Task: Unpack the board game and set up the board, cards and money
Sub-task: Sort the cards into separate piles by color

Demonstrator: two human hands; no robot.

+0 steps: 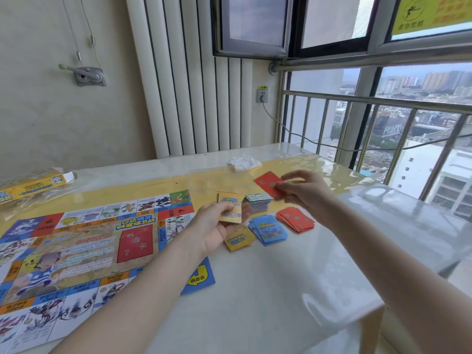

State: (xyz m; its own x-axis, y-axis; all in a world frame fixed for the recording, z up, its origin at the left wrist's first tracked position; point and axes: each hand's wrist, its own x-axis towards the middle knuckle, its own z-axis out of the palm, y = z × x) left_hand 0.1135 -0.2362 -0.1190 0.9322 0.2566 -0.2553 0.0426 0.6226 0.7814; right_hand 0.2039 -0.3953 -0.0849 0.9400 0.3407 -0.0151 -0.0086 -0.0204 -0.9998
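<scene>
The game board lies unfolded on the left of the table. My left hand holds a small stack of cards, a yellow-backed one on top, just right of the board. My right hand pinches a single red card in the air above the piles. On the table below lie a red card pile, a blue card pile, a yellow card pile and a thicker stack of money or cards.
The yellow game box lies open at the far left on a clear plastic bag. Crumpled white wrapping sits at the table's far edge. A radiator, a railing and windows stand behind the table. A cable hangs from the wall socket.
</scene>
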